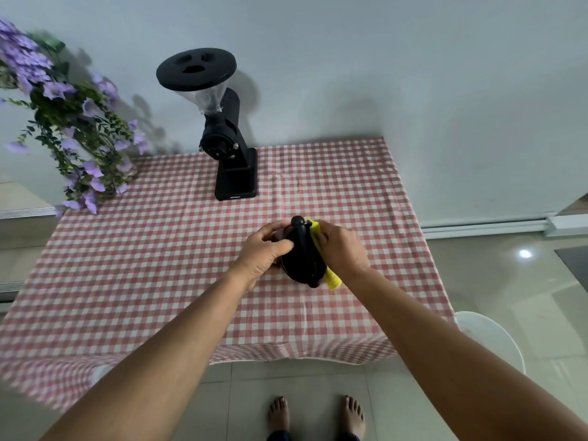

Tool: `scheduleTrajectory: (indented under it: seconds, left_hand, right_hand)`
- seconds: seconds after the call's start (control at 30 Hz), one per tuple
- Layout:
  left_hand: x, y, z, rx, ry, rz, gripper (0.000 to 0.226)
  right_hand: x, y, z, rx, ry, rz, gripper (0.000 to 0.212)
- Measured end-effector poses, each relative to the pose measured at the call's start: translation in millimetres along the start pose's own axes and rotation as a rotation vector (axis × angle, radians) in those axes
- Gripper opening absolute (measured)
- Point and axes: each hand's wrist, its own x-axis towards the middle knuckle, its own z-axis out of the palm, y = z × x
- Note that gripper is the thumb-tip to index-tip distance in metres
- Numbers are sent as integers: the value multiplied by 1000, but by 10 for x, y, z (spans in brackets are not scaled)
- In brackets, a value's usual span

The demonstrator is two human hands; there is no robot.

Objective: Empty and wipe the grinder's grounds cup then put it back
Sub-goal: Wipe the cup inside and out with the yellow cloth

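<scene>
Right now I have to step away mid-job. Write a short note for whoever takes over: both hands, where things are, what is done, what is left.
Left hand: grips the black grounds cup, turned on its side over the checked tablecloth.
Right hand: holds the yellow cloth against the cup's right side.
Grinder: upright at the table's far edge, its base bare with no cup on it.
Done: cup is off the grinder and wiping is under way. Whether it has been emptied cannot be seen.
Left: finish wiping, put the cloth down, and set the cup back on the grinder's base.
</scene>
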Motion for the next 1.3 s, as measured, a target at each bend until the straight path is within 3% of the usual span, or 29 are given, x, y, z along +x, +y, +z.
scheduleTrajectory:
  seconds: [0.17,0.27,0.37,0.43,0.57,0.67,0.9,1.03,1.17,1.3]
  left_hand:
    - [-14,-63,31,-117,56,30,43]
    - [-27,-94,35,-102,-28,-7,45]
    - [-11,-13,31,26,-121,-99,79]
    - [10,66,23,93,-126,-159,90]
    - [58,114,-35,112,-107,-219,63]
    - [65,76,-19,145,-58,-181,48]
    - [42,-77,-10,82,40,-153,47]
    - [43,-153,10,-42,172,-142,40]
    - [58,-176,20,-148,287,-73,36]
    - [41,-93,47,-110,253,-45,38]
  right_hand:
    - [22,62,5,204,-66,215,31]
    - [13,58,-16,174,-72,228,23]
    - [-12,29,-47,14,-36,95,25]
    - [-5,-9,-62,-95,-1,-66,31]
    - [-18,-36,-81,-167,101,-439,26]
    - [-29,-11,-67,-126,158,-492,25]
    - [34,103,-28,-112,-37,-275,30]
    - [155,136,-56,-42,-146,8,24]
    - [122,176,-82,313,-7,244,18]
    - [41,59,-75,415,109,262,23]
